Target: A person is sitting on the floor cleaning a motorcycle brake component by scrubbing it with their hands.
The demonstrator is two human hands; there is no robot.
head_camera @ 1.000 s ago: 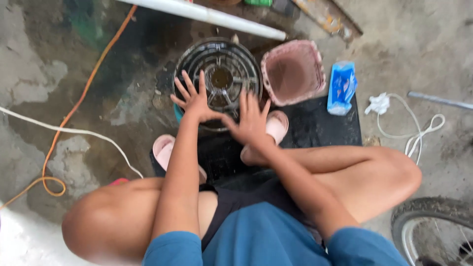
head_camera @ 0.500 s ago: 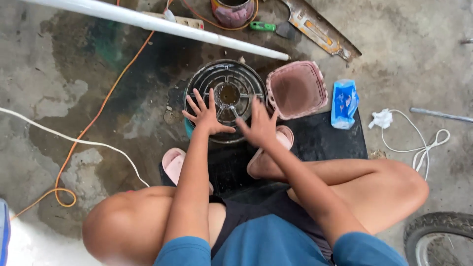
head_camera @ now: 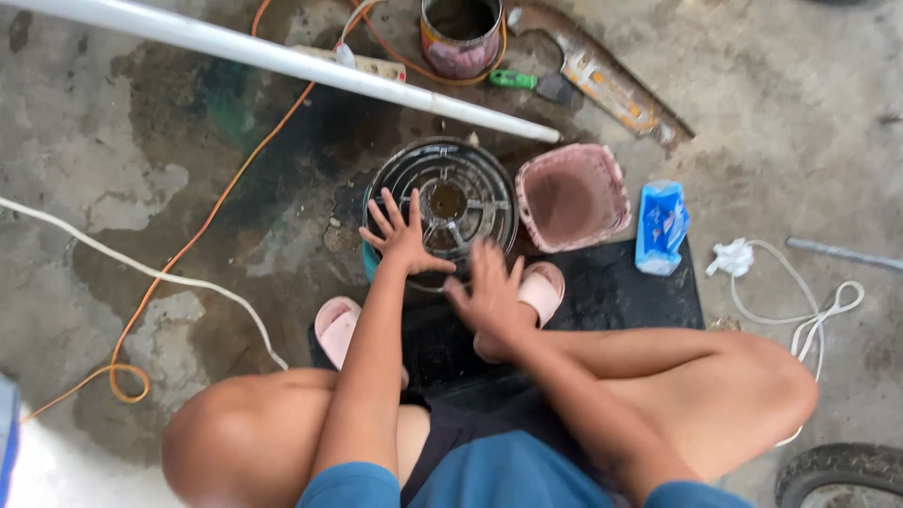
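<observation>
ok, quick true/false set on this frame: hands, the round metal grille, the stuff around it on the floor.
1. The left hand lies spread open on the round metal grille. True.
2. The right hand grips the green-handled brush. False: the brush lies apart on the floor, and the right hand is open and empty near the grille's edge.
3. A pink basket sits beside the grille. True.
4. The blue packet lies inside the pink basket. False: it lies outside, at the edge of the black mat.
5. The white pipe stands upright. False: it runs across the view above the grille.
</observation>
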